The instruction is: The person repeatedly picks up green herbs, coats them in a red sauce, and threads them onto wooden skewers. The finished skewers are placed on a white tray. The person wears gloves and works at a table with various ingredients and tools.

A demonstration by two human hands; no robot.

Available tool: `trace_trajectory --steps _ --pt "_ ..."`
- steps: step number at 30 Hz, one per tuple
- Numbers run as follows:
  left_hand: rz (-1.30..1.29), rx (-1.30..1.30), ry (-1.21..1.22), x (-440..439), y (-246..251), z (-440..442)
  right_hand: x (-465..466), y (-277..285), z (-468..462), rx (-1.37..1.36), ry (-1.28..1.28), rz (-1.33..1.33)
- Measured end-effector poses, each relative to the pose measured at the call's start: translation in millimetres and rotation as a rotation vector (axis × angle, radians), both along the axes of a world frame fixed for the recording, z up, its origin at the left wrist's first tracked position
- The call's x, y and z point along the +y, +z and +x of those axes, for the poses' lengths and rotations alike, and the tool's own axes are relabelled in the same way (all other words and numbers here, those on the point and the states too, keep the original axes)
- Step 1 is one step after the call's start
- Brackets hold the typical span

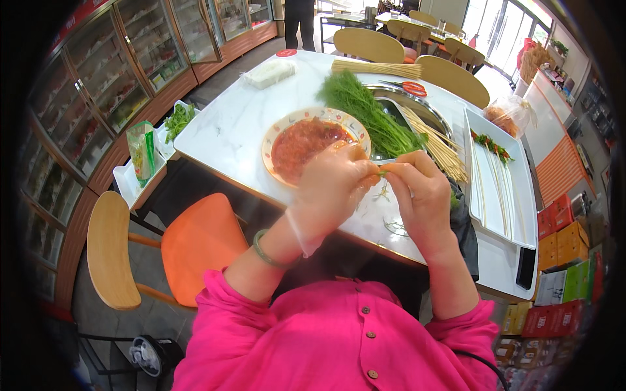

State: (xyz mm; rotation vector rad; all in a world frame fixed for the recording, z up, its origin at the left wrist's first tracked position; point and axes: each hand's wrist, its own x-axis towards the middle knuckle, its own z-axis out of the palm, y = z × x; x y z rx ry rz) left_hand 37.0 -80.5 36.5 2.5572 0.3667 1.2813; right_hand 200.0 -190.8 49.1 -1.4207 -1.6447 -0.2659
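Note:
My left hand (332,183), in a clear plastic glove, and my bare right hand (423,195) meet fingertip to fingertip over the table's near side. Between them they pinch a small green stem (383,173); most of it is hidden by the fingers. Just beyond my left hand is a patterned plate (268,141) of red, sauced chopped or sliced food (308,146). A bundle of feathery green herbs (362,105), possibly fennel or dill, lies past my fingers. Wooden skewers (435,141) rest to its right. Stem scraps (395,227) lie under my hands.
A white tray (528,205) at right holds several skewers, with green and red food on their far ends. Red-handled scissors (413,88) rest by a metal rim (442,115). More skewers (376,69) and a wrapped white block (270,73) lie farther back. An orange chair (203,244) stands left.

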Motion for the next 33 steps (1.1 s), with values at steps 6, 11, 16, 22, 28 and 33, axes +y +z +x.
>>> trace_trajectory --steps 6,11,16,22,28,33 --pt "-0.698 -0.192 -0.226 -3.5 -35.8 25.7 15.3 -34.8 -15.5 0.609 0.087 0.062" --pt "-0.793 -0.309 -0.194 -11.9 -42.6 33.0 13.0 -46.4 -21.2 0.538 0.085 0.067" --pt "-0.956 -0.3 -0.16 -24.6 -30.5 30.6 12.3 -55.6 -24.6 0.443 0.059 0.088" --pt "-0.823 -0.252 -0.149 -29.6 -32.6 32.2 -0.6 -36.0 -13.8 0.339 0.046 0.024" --pt "-0.269 -0.017 0.143 -28.7 -7.6 17.6 -3.8 -35.3 3.9 0.238 0.011 -0.022" --pt "-0.529 -0.119 -0.156 -5.4 -17.2 22.5 -1.8 -35.7 -3.1 0.314 0.063 -0.045"
